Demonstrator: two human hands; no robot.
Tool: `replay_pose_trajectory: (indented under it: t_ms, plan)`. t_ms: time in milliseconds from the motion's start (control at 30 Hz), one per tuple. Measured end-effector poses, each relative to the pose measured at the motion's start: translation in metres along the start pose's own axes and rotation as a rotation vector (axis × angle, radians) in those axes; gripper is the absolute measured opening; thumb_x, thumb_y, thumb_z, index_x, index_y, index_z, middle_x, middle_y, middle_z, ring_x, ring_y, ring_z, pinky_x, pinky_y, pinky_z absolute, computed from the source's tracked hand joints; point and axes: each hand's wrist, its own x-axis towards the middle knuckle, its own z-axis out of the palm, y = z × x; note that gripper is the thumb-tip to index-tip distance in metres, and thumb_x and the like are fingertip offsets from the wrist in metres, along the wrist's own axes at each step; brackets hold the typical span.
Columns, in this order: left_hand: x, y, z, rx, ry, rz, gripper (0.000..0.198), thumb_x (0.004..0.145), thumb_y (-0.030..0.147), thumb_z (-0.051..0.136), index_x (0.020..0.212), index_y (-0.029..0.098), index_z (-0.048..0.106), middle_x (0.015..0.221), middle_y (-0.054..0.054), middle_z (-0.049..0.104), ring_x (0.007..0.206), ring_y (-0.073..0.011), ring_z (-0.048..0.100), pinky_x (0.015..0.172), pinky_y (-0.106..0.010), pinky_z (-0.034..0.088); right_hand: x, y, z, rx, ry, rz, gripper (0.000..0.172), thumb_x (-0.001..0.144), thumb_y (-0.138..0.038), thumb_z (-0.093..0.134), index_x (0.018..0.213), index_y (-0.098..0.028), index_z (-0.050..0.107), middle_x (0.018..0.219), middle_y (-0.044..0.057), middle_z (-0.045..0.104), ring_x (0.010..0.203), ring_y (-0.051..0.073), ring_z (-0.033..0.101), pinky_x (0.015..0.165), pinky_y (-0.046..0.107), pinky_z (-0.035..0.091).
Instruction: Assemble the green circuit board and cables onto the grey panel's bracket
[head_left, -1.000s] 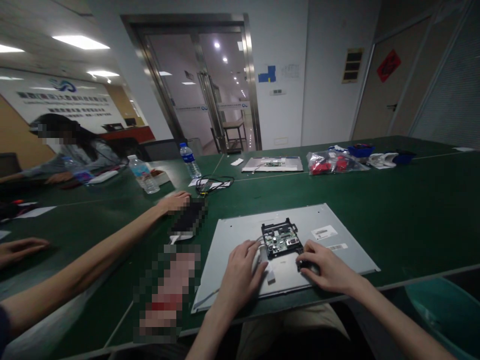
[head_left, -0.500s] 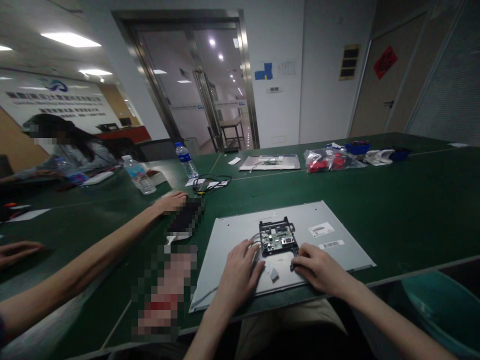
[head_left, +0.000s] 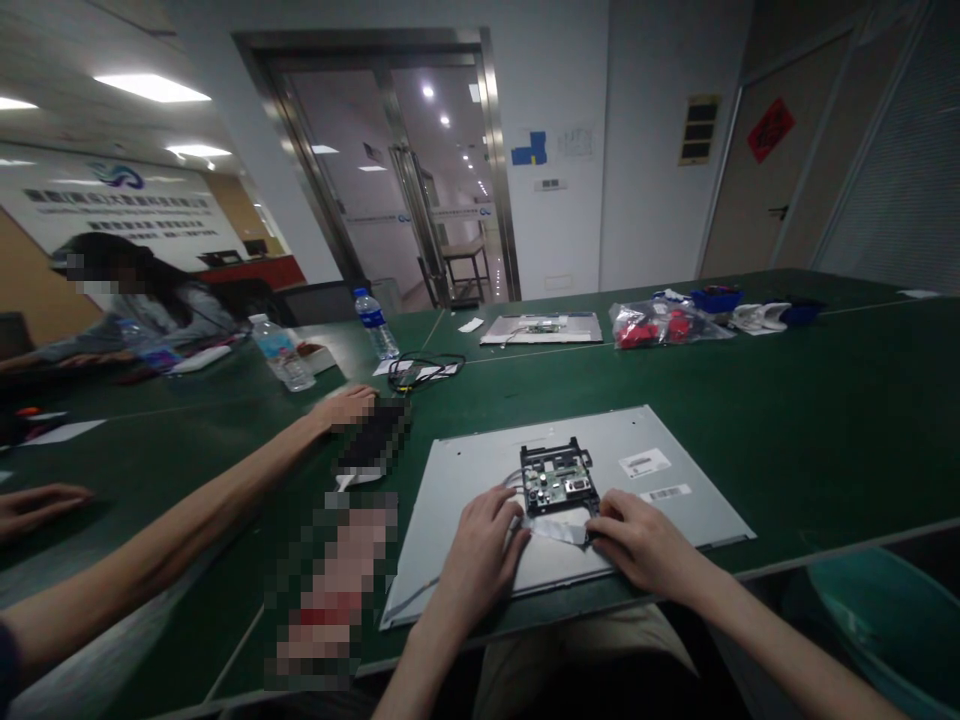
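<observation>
A grey metal display panel [head_left: 675, 450] lies back-up on the green table [head_left: 825, 400] in front of me. A small circuit board in a black frame [head_left: 559, 484] sits at its middle. Just below the board, a flat silvery ribbon strip [head_left: 559, 529] stretches between my hands. My left hand [head_left: 484, 550] rests on the panel with fingers curled at the strip's left end. My right hand [head_left: 641, 545] pinches the strip's right end near the board's lower right corner.
A neighbour's bare arm [head_left: 187, 520] reaches across the table at my left, the hand by a pixelated dark object [head_left: 375, 440]. Farther off lie two water bottles [head_left: 281, 350], a black cable [head_left: 424, 365], a second panel [head_left: 544, 328], a plastic bag with red parts [head_left: 660, 325]. Another person [head_left: 127, 300] sits far left.
My hands have moved up closer to the circuit board. The strip below the board is now lifted and held between both hands; earlier only a small piece showed there.
</observation>
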Motion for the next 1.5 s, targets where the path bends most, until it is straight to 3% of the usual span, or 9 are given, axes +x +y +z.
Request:
replay_pose_trajectory:
  t_ms: [267, 500, 1000, 1267, 1500]
  plan:
    - [0.0, 0.002, 0.001, 0.004, 0.013, 0.026, 0.009, 0.09, 0.02, 0.052, 0.098, 0.022, 0.058, 0.12, -0.008, 0.06, 0.117, -0.0268, 0.053, 0.1, -0.047, 0.044, -0.001, 0.002, 0.002, -0.034, 0.005, -0.099, 0.039, 0.088, -0.014, 0.057, 0.126, -0.019, 0.051, 0.128, 0.012, 0.057, 0.116, 0.026, 0.052, 0.097, 0.044, 0.046]
    - [0.001, -0.001, 0.003, 0.002, -0.008, 0.057, 0.012, 0.091, 0.019, 0.052, 0.101, 0.022, 0.058, 0.12, -0.008, 0.06, 0.117, -0.0268, 0.053, 0.099, -0.047, 0.044, 0.004, -0.004, -0.003, 0.003, -0.051, -0.129, 0.03, 0.088, -0.011, 0.056, 0.117, -0.021, 0.056, 0.119, 0.007, 0.064, 0.116, 0.022, 0.055, 0.099, 0.04, 0.045]
    - [0.0, 0.004, -0.002, 0.005, 0.01, 0.065, 0.014, 0.091, 0.019, 0.052, 0.103, 0.022, 0.058, 0.118, -0.007, 0.06, 0.115, -0.0259, 0.053, 0.099, -0.046, 0.043, 0.001, -0.017, -0.002, 0.033, -0.061, -0.186, 0.037, 0.089, -0.027, 0.063, 0.125, -0.02, 0.054, 0.125, 0.007, 0.062, 0.118, 0.023, 0.052, 0.1, 0.04, 0.042]
    - [0.0, 0.003, 0.001, 0.014, 0.015, 0.078, 0.011, 0.089, 0.017, 0.054, 0.098, 0.022, 0.058, 0.116, -0.006, 0.06, 0.113, -0.0249, 0.053, 0.098, -0.045, 0.043, -0.002, -0.021, 0.011, 0.067, 0.007, -0.255, 0.014, 0.093, -0.017, 0.055, 0.104, -0.02, 0.062, 0.109, 0.003, 0.069, 0.107, 0.021, 0.055, 0.092, 0.036, 0.042]
    - [0.001, 0.003, 0.0, 0.016, -0.018, 0.076, 0.011, 0.091, 0.018, 0.052, 0.099, 0.022, 0.058, 0.116, -0.007, 0.06, 0.113, -0.0249, 0.052, 0.099, -0.046, 0.042, 0.001, -0.022, 0.013, 0.142, 0.138, -0.236, 0.012, 0.096, -0.015, 0.05, 0.094, -0.019, 0.061, 0.09, 0.003, 0.07, 0.088, 0.018, 0.061, 0.08, 0.033, 0.045]
